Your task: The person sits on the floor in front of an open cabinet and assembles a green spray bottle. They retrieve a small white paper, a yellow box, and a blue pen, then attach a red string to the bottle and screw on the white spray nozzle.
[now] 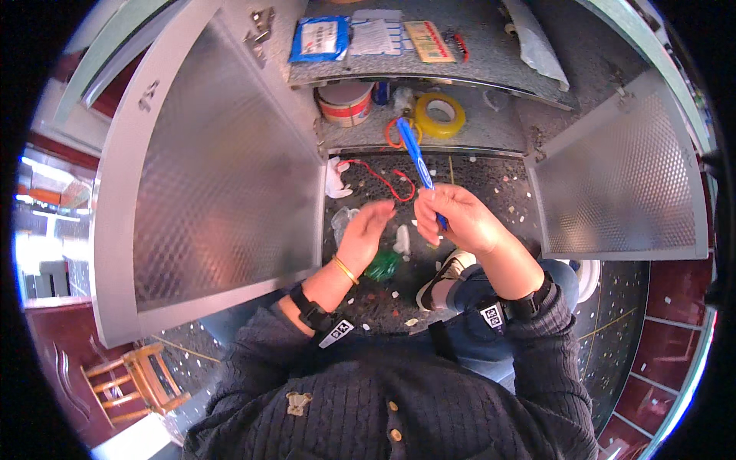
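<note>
My right hand (456, 217) is closed around the lower part of a slim blue marker (414, 153) with a white oval mark on its side. The marker's upper end points up and away, toward the cabinet's lower shelf. My left hand (369, 228) is a short way to its left, fingers stretched out and slightly blurred, with nothing seen in it. A thin red cord (391, 186) lies on the dark floor just beyond my left hand. Beyond the marker's tip, a roll of yellow tape (439, 115) and a red-and-white round tub (345, 103) sit on the lower shelf.
Two textured cabinet doors (230, 169) (621, 176) stand swung out on both sides. The upper shelf holds a blue packet (318, 38) and several flat packs. Clear crumpled plastic (343, 222), a green bag (382, 265) and white scraps lie on the floor. A wooden stool (138, 381) stands lower left.
</note>
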Demonstrator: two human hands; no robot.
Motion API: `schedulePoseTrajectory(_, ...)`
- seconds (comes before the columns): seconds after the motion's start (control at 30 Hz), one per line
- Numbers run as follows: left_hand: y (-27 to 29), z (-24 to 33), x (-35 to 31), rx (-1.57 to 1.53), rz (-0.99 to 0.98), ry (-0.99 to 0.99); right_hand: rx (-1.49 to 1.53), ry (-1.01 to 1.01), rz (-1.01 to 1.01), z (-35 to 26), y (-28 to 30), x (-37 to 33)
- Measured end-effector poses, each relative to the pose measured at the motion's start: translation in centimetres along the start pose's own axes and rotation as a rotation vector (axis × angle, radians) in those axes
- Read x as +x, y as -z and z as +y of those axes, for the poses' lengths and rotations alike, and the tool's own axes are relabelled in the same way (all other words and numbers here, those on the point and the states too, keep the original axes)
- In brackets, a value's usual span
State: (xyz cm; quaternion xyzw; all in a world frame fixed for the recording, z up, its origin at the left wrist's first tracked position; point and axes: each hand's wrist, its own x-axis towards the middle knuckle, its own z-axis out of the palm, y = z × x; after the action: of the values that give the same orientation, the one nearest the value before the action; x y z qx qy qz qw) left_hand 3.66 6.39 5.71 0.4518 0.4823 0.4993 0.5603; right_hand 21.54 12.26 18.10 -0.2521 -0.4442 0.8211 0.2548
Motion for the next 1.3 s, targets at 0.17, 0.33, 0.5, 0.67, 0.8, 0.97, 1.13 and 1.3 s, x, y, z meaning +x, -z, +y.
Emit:
schedulePoseTrajectory(0.17,-0.5,10.8,-0.2,-0.640,-0.155,-0.165,-0.152,-0.295,-0.227,1.0,-1.6,-0.1)
schedulePoseTrajectory(0.33,0.2,11.5,-1.8,-0.464,-0.113,-0.032,-0.081,-0.106,0.020,3.5,-4.7,0.3)
schedulePoseTrajectory(0.5,-0.8,9.0,-1.4,-0.533,0.181,-0.203,-0.613,0.214,0.321,5.6,-7.0,2.4)
schedulePoseTrajectory(0.67,-0.5,10.1,-1.2,-0.432,0.278,-0.345,-1.301,0.294,0.389,5.2,-6.9,3.5)
schedulePoseTrajectory(0.8,1.1,11.8,0.2,-0.670,0.076,-0.023,-0.025,-0.160,0.158,4.5,-6.9,3.7)
schedulePoseTrajectory(0.97,2.3,12.3,-0.2,-0.952,-0.295,0.061,0.347,-0.308,-0.196,3.9,-6.7,2.3)
schedulePoseTrajectory(1.13,0.7,10.9,0.0,-0.836,0.180,0.035,-0.879,0.043,0.111,5.2,-6.6,3.1)
schedulePoseTrajectory(1.3,-0.3,10.2,0.5,-0.823,0.452,0.008,-1.465,0.059,0.225,6.0,-6.4,3.4)
